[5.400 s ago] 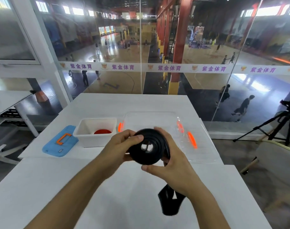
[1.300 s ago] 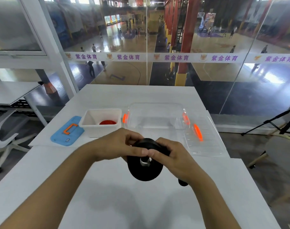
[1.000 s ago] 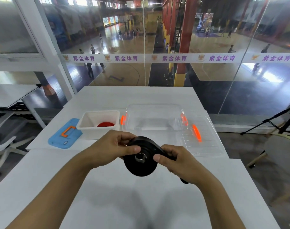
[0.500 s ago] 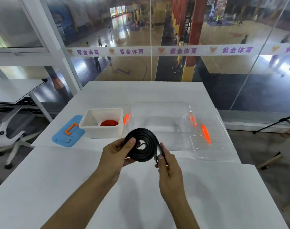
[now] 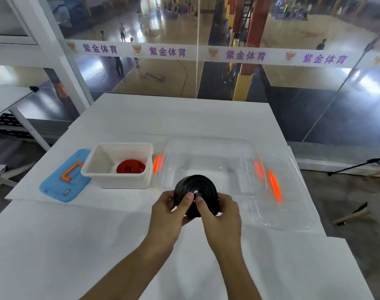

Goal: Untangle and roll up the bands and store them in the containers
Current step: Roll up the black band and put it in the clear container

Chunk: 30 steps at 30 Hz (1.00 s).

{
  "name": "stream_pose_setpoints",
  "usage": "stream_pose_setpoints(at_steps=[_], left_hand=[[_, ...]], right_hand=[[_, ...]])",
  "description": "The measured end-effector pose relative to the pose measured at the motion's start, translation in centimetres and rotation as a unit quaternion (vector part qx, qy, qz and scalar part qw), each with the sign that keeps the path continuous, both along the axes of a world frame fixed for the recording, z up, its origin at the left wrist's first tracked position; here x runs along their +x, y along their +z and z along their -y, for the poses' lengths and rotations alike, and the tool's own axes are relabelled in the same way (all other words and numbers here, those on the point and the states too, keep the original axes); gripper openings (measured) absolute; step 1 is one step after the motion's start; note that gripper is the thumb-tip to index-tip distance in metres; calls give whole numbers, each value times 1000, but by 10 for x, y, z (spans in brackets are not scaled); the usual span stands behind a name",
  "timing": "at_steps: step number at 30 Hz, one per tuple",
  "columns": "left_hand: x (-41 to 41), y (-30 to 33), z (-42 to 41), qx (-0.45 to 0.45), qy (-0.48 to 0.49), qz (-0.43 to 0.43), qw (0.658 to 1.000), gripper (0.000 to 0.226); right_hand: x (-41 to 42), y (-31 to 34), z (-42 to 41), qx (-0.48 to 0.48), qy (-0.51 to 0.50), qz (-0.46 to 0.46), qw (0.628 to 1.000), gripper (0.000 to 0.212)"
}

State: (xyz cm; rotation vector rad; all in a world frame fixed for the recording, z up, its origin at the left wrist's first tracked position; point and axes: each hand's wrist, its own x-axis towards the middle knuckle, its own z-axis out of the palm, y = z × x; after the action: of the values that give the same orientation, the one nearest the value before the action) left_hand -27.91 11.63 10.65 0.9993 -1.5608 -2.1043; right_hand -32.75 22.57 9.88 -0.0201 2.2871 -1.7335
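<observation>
The black band (image 5: 196,192) is wound into a flat coil of several concentric turns, its spiral face turned up toward the camera and tilted a little. It is held off the white table, near the middle of the scene, just in front of the clear container. The left hand (image 5: 169,210) grips its left edge and the right hand (image 5: 220,211) its right edge, both thumbs pressing near the coil's centre.

The red band (image 5: 130,166) lies rolled in a flat coil on the floor of the white container (image 5: 119,182), toward its right side. That open tub stands left of the clear container (image 5: 208,148), which looks empty, though its transparent walls make that hard to confirm.
</observation>
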Motion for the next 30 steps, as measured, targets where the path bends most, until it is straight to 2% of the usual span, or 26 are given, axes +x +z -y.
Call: stream_pose_setpoints(at_steps=[6,11,15,19,23,26,28,30], left_hand=[[-80,-21,47,-15,-57,27,998,24],[-149,-60,80,-35,-136,96,986,36],[-193,-101,105,-52,-228,189,954,37],[-223,-142,121,-133,-233,250,930,39],[-249,-179,128,-204,-258,293,898,49],[-267,-197,133,-155,-291,310,892,42],[-276,-205,135,-154,-322,322,877,41],[-283,-213,136,-162,-339,340,862,36]], right_hand=[[-97,-15,35,19,14,65,998,41],[-181,-44,64,163,76,67,981,38],[-229,-82,89,281,92,63,953,33],[-259,-129,113,381,130,55,914,39],[-281,-166,132,414,132,58,899,43],[-297,-186,138,436,135,62,888,46],[-304,-199,139,444,140,80,881,47],[-308,-211,137,440,142,98,881,39]])
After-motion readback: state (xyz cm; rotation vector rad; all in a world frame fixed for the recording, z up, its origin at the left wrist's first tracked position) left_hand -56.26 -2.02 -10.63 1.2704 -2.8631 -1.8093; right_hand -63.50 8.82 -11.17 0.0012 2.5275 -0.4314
